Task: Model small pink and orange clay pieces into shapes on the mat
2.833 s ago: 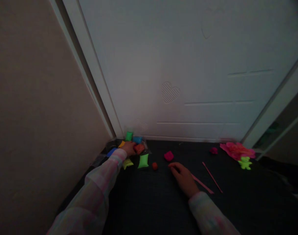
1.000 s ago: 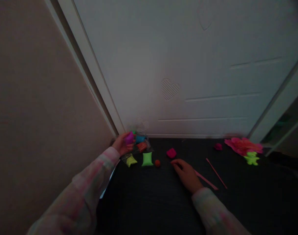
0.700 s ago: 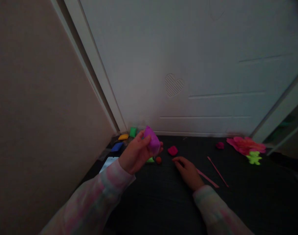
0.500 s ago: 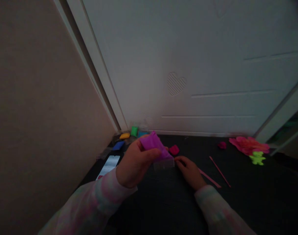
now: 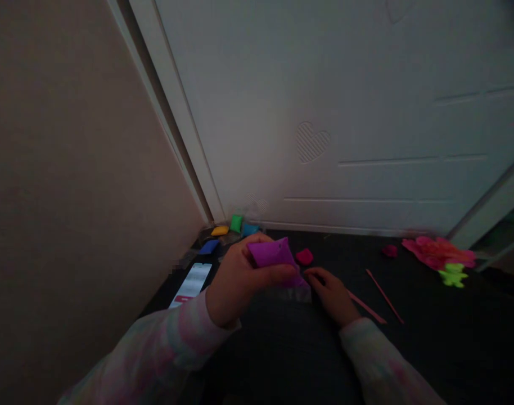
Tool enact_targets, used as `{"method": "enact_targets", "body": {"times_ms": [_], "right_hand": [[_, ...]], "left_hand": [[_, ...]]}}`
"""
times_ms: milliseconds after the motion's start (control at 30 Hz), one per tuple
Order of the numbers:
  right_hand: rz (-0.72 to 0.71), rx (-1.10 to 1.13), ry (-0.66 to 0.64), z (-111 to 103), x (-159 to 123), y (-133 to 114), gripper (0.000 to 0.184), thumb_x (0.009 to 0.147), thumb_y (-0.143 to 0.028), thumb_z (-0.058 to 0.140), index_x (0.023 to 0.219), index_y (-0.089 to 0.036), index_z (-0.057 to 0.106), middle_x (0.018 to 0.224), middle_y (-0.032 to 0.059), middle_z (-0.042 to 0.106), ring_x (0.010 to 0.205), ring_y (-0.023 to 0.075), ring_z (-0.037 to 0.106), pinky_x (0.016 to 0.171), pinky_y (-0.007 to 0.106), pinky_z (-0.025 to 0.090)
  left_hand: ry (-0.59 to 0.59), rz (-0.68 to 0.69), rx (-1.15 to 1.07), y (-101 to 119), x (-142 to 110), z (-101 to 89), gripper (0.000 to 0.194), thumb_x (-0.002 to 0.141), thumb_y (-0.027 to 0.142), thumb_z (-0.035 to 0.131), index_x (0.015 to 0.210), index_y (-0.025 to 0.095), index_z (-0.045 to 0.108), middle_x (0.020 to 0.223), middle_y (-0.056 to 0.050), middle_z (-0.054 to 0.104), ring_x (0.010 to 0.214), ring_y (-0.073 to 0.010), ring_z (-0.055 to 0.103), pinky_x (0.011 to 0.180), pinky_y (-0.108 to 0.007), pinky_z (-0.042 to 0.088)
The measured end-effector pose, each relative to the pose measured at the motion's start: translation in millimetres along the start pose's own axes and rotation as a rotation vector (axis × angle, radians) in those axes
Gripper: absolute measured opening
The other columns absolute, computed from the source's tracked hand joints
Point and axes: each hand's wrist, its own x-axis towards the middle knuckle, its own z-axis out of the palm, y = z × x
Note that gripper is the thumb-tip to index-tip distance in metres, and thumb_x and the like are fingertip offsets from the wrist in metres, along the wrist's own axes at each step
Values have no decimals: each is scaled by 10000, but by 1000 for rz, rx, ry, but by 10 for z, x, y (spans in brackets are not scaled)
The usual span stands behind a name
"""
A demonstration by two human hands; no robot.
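Note:
A purple modelling clay packet point(image 5: 270, 253) in a clear wrapper is held up above the dark table. My left hand point(image 5: 240, 281) is closed around its left side, thumb across the front. The wrapper's clear end hangs below the purple part. My right hand point(image 5: 330, 293) is lower and to the right, its fingers pinched at the packet's right edge; the exact fingertip contact is dim. Just behind the hands lies a crimson lump point(image 5: 304, 257), apparently clay. Beside my right hand rest a flat pink tool point(image 5: 369, 308) and a thin pink stick point(image 5: 384, 295).
At the back left lie yellow point(image 5: 220, 231), green point(image 5: 236, 223), light blue point(image 5: 251, 229) and dark blue point(image 5: 208, 247) packets. A lit phone point(image 5: 193, 281) is near my left sleeve. Rightward are a dark pink lump point(image 5: 389, 251), a pink flower-like piece point(image 5: 434, 251) and a yellow-green bear-shaped figure point(image 5: 453, 275). A white panel point(image 5: 316, 185) stands behind.
My left hand has tipped the purple packet and brought it slightly lower and to the right. My right hand stays pinched beside its edge. The whole view has shifted a little.

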Motion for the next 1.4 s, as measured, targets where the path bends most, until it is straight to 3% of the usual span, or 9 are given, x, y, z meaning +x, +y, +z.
{"method": "enact_targets", "body": {"times_ms": [167,333,467,667,1033,1400], "right_hand": [[-5,-16,24,-3,-6,-26,227,717,-289,410,814,-186,588,877,41,616,851,179,547,773,307,394],[-4,-26,24,-14,-3,-57,212,705,-273,420,794,-188,593,854,32,615,832,173,548,767,299,392],[5,-33,16,-20,-5,-48,233,713,-288,408,813,-180,589,858,43,612,818,179,547,748,308,395],[-5,-33,12,-11,-6,-19,225,719,-290,406,808,-187,584,860,42,610,825,185,547,747,308,392],[5,-41,9,-10,0,-4,231,719,-304,417,822,-184,586,878,45,613,838,192,547,757,319,391],[13,-53,7,-22,-5,-20,232,716,-300,413,825,-191,588,874,39,612,832,189,548,750,317,397]], "left_hand": [[67,-19,182,-175,36,-74,259,682,357,561,815,135,553,742,-18,576,638,-116,524,576,-240,416],[-45,167,435,10,-269,-39,252,664,309,585,851,141,582,750,-44,612,656,-148,550,598,-255,428],[-170,336,415,204,-432,42,198,660,236,588,827,129,600,730,-69,623,630,-148,558,569,-242,431],[-172,454,344,233,-484,117,141,646,163,586,783,137,612,678,-59,617,584,-134,552,514,-225,423],[-118,459,225,255,-552,193,85,640,122,573,714,151,604,609,-34,592,528,-124,533,495,-241,419],[-192,409,172,231,-545,157,69,684,149,536,731,146,588,607,-39,578,528,-117,518,496,-245,416]]}}
